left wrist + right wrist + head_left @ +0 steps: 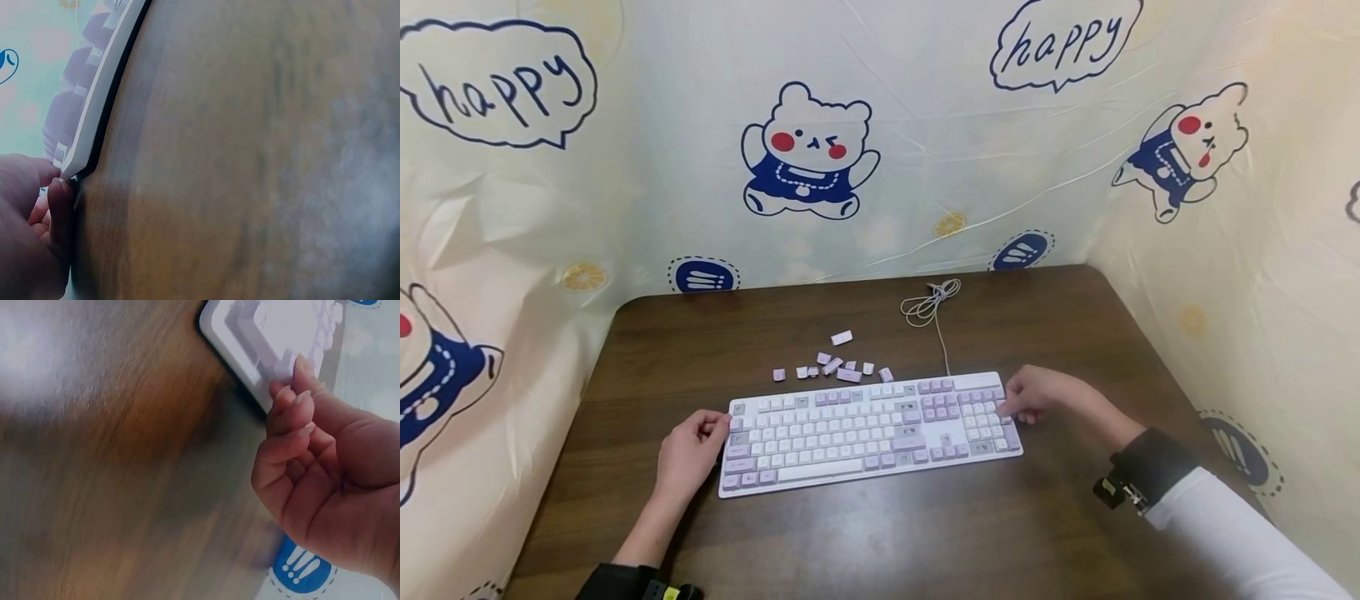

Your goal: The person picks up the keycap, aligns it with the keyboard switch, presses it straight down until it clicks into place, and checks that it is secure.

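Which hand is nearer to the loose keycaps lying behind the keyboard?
Left, narrowly. The left hand grips the keyboard's left end, diagonally in front of the loose keycaps. The right hand touches keys at its right end, farther along the board.

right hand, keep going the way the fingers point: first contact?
Likely the keyboard itself: the right hand points left, fingertips already at the numpad keys on its right end. Depth unclear.

Keyboard (871, 432) mid-table (925, 542), loose keycaps (833, 367) just behind it at 11 o'clock, coiled cable (929, 303) at 1, left hand (688, 454) at 9, right hand (1037, 396) at 3.
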Demonstrator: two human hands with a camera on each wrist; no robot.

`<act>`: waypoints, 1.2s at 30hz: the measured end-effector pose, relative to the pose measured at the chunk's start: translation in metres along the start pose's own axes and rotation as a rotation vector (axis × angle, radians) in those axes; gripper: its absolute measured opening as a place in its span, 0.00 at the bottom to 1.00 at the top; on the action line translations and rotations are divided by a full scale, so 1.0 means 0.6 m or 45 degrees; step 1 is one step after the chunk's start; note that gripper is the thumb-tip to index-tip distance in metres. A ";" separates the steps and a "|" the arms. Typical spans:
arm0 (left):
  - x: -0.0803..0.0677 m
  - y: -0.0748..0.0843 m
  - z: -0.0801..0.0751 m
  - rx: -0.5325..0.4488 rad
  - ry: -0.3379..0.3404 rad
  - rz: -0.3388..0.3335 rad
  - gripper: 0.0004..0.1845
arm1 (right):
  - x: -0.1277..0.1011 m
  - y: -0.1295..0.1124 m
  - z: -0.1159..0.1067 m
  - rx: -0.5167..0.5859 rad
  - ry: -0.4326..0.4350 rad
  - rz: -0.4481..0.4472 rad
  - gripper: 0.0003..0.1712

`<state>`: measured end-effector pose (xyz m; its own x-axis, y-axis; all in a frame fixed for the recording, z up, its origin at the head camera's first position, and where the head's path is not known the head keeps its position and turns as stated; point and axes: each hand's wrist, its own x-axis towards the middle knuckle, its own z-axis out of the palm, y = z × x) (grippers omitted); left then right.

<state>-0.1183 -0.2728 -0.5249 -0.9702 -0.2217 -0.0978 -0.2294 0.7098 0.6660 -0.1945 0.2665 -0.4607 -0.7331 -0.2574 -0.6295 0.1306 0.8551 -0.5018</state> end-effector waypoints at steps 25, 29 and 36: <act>0.005 -0.001 0.003 0.010 0.014 0.023 0.16 | 0.002 0.023 0.009 -0.024 -0.009 0.044 0.24; 0.004 -0.001 0.003 0.013 -0.002 0.008 0.16 | -0.004 0.020 0.014 -0.015 0.039 0.044 0.23; 0.000 0.002 0.002 0.011 0.007 0.016 0.16 | -0.013 0.016 0.025 -0.088 0.158 0.028 0.18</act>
<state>-0.1188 -0.2716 -0.5250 -0.9725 -0.2164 -0.0855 -0.2179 0.7182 0.6609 -0.1775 0.2703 -0.4693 -0.8080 -0.1843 -0.5596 0.1045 0.8899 -0.4440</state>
